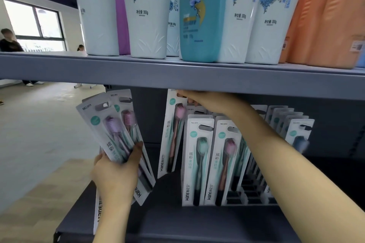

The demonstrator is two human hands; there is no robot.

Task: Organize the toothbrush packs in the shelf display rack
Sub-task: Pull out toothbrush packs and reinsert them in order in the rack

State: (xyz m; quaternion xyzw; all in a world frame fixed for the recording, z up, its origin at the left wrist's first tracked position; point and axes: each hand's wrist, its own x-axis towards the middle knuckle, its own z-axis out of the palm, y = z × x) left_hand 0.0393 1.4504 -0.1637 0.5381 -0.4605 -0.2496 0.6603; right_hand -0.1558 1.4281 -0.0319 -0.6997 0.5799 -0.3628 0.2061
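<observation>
Under the shelf [177,77], right hand [207,101] pinches one hanging toothbrush pack [172,134]; left hand [116,173] grips several packs [116,134].

My left hand [116,173] sits low, to the left of the shelf edge [177,77] and well below it, with the forearm rising almost straight up from the bottom of the view. Its fingers are curled, the thumb lying across the front of what it grips and the fingertips [98,159] just showing on the far side. My right hand [205,100] is raised right up under that shelf edge, back of the hand toward me, fingers bent in a pinch at the top of what it holds. The right forearm runs long and bare, sloping down to the lower right corner, wrist nearly straight.
</observation>
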